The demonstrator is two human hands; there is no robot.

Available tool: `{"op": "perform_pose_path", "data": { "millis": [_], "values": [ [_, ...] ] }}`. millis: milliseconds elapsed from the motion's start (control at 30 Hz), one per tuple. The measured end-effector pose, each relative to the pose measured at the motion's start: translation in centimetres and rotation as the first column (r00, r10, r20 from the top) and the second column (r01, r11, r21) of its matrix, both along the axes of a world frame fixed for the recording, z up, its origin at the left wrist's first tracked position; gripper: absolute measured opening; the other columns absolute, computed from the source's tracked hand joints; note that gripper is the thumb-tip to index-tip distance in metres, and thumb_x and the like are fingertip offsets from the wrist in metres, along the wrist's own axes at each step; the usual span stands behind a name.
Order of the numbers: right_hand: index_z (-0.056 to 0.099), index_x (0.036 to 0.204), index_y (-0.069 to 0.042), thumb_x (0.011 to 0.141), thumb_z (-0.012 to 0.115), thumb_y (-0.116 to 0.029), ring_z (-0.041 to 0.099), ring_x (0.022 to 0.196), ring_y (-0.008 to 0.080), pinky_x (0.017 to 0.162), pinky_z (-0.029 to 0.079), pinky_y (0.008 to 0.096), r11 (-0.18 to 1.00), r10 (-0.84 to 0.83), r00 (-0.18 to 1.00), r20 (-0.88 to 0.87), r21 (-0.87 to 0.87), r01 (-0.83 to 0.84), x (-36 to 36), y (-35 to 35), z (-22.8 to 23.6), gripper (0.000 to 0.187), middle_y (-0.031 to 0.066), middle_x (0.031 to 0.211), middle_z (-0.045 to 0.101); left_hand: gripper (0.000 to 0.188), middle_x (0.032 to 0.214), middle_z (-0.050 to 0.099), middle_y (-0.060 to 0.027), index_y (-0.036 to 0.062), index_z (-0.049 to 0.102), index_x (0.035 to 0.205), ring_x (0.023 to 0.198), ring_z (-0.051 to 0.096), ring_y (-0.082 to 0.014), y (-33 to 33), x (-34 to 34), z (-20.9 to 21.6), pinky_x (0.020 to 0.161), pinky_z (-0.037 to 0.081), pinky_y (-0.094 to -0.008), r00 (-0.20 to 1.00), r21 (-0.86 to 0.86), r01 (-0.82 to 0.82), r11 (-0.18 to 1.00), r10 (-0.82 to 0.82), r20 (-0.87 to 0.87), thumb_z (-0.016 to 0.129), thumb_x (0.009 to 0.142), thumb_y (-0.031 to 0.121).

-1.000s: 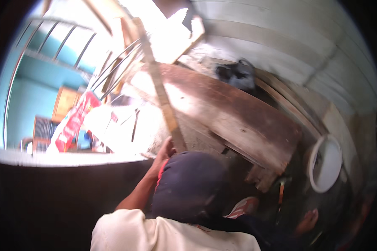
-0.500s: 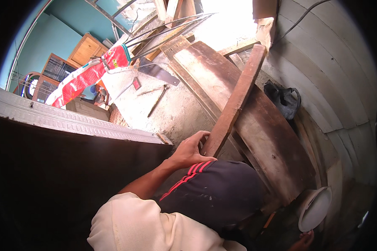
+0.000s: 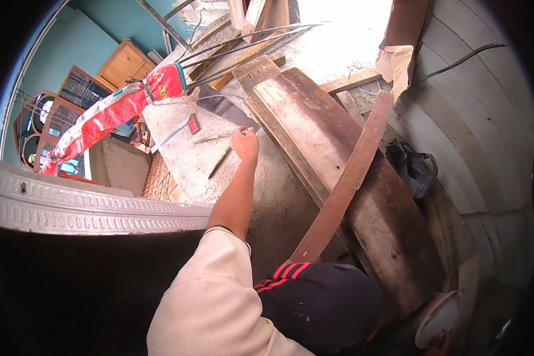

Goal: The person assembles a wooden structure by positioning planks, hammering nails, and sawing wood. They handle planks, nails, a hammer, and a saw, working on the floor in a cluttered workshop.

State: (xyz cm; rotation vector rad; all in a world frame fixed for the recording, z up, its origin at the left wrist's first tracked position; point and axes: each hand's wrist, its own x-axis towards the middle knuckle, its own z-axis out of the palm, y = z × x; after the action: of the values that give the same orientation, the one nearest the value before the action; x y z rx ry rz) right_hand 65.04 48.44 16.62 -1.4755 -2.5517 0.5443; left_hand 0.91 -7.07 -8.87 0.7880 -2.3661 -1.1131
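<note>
My left arm is stretched out over the rough concrete floor. My left hand [image 3: 244, 143] is closed over the upper end of a hammer; its dark handle [image 3: 219, 163] shows below the fingers, and its head is hidden. Beside that lies a thin stick-like tool [image 3: 211, 139]. A long reddish-brown wooden bar [image 3: 347, 184] leans across wide boards [image 3: 314, 127], its near end by my knee [image 3: 320, 296]. At the lower right, my right hand [image 3: 439, 343], dim and mostly cut off, has its fingers at the rim of a white round dish-like thing [image 3: 438, 320].
A saw blade [image 3: 225, 108] and a red-ended tool [image 3: 193, 123] lie farther out. A red and white sack [image 3: 115, 115] stretches at the left above a metal ledge [image 3: 101, 204]. A black plastic bag [image 3: 412, 169] sits by the panelled wall [image 3: 486, 136]. Timber [image 3: 252, 21] is stacked behind.
My left hand has let go of the wooden bar and moved forward onto the hammer. The bar now rests by my knee. My right hand stays at the white round thing.
</note>
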Motion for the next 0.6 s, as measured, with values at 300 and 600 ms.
{"op": "perform_pose_path", "data": {
  "millis": [300, 600],
  "values": [
    [0.072, 0.134, -0.006, 0.112, 0.060, -0.034, 0.073, 0.099, 0.0251, 0.088, 0.056, 0.0395, 0.989, -0.073, 0.975, 0.209, -0.112, 0.098, -3.8, -1.3, 6.2, 0.038, 0.0153, 0.109, 0.078, 0.056, 0.152, 0.060, -0.0209, 0.0035, 0.056, 0.147, 0.149, 0.048, -0.0364, -7.1, -13.4, -5.9, 0.120, 0.034, -0.0512, 0.833, 0.200, -0.125, 0.972, -0.007, 0.553, 0.058, 0.098, 0.030],
    [0.071, 0.135, -0.003, 0.112, 0.059, -0.034, 0.068, 0.093, 0.0256, 0.086, 0.055, 0.0399, 0.997, 0.068, 0.960, 0.272, 0.005, -0.072, -3.4, 1.3, 4.7, 0.041, 0.0144, 0.107, 0.076, 0.033, 0.121, 0.074, -0.0234, -0.0078, 0.070, 0.121, 0.106, 0.074, -0.0365, -7.5, -13.5, -3.0, 0.082, 0.060, -0.0457, 0.906, 0.770, -0.328, 0.547, 0.413, 0.092, 0.070, 0.094, 0.010]
  ]
}}
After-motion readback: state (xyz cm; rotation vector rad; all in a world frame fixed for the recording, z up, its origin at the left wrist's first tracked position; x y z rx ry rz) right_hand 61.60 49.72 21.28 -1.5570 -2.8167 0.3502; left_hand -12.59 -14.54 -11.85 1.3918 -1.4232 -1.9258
